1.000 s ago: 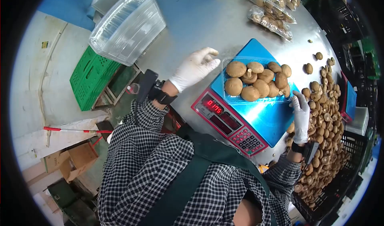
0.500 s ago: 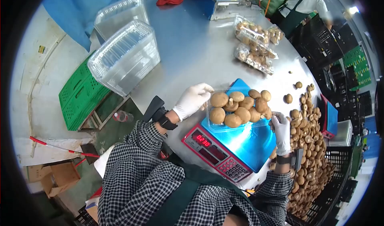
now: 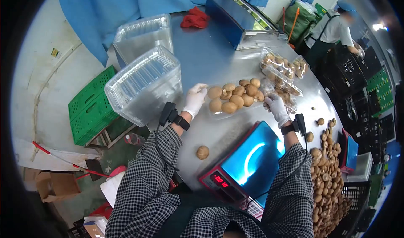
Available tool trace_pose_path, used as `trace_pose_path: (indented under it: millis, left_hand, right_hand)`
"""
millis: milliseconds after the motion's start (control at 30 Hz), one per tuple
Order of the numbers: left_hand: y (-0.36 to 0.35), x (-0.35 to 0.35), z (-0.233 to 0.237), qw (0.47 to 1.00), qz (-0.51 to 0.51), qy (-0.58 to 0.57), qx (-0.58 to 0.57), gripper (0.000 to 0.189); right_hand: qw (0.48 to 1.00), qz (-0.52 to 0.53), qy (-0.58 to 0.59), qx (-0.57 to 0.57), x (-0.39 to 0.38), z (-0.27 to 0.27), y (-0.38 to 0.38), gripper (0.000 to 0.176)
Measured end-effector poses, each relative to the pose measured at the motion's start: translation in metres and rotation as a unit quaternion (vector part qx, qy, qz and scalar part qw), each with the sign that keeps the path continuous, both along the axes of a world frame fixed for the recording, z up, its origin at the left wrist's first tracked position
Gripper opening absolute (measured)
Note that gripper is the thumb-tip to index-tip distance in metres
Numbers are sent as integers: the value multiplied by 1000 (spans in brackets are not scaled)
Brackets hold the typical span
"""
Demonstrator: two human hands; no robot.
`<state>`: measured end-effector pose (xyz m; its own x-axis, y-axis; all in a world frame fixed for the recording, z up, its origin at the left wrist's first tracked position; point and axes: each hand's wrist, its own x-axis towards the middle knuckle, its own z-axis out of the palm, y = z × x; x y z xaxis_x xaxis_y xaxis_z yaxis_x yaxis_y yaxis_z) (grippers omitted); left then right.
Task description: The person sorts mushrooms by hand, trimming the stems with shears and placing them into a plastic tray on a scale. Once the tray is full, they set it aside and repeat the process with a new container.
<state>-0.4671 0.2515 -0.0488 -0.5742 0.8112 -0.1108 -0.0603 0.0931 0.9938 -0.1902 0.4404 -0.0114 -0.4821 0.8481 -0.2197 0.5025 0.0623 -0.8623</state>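
A clear plastic tray [image 3: 220, 115] filled with brown mushrooms [image 3: 237, 100] is beyond the scale, low over the metal table. My left hand [image 3: 195, 100], in a white glove, has its fingers closed at the tray's left end. At the opposite end, the gloved fingers of my right hand [image 3: 276, 110] pinch the tray's edge. Nearer to me sits the electronic scale [image 3: 252, 153], its blue plate bare and its red display reading -0.010. One loose mushroom [image 3: 202, 152] lies on the table left of the scale.
Stacked clear trays [image 3: 145, 86] stand at the left, above green crates [image 3: 90, 107]. Wrapped mushroom packs [image 3: 280, 67] lie behind my right hand. A large mushroom heap [image 3: 326, 187] spreads at the right by a black crate [image 3: 357, 196]. Another person [image 3: 330, 31] works at the back right.
Both hands have carried the mushroom tray forward off the scale. The display went from 0.230 to -0.010. The loose mushroom left of the scale now shows.
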Motion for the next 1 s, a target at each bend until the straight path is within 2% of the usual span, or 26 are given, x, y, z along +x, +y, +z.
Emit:
trace_pose_path:
  millis: [200,333,400,433,467,533,567,633,667,733,800,900,933,1000]
  left_hand:
    - [9,-21,-58,997,57,35,-32,23]
    - [3,-21,-53,993,59,43,-91,22]
    - [1,-20,-57,973,100,176,-106,35]
    - [-6,-13,-32,965,75,189,-163,46]
    - [-10,-6,-20,965,71,190,-165,46]
    - [-15,11,-4,871,75,471,-119,59]
    - [-13,20,5,871,73,471,-120,59]
    - [-3,42,18,835,-56,541,-83,74]
    - [4,50,17,835,-58,540,-81,74]
    - [21,61,11,802,-142,578,-49,82]
    - [32,65,3,785,-143,601,-48,86]
    - [43,65,3,775,-138,612,-82,85]
    - [48,64,4,774,-140,613,-80,85]
    - [59,62,7,791,-152,591,-48,80]
  right_hand:
    - [995,22,-66,-73,-35,-37,15,28]
    - [990,24,-92,-103,-41,-57,21,30]
    - [988,6,-16,-157,-40,-53,19,39]
    - [983,15,-1,-182,-38,-52,19,48]
    - [983,11,-1,-184,-36,-49,17,48]
    - [982,19,2,-189,-33,-40,8,52]
    - [982,17,2,-190,-30,-36,5,52]
    - [989,37,-31,-138,-21,-27,-3,52]
    - [989,35,-32,-138,-15,-23,-5,52]
    - [991,84,-55,-87,-5,-13,-9,51]
    - [990,94,-71,-75,0,-6,-13,45]
    - [973,152,-146,93,0,-8,-9,40]
    - [974,149,-145,93,-6,-5,-10,40]
    - [931,175,-217,238,-24,0,-11,41]
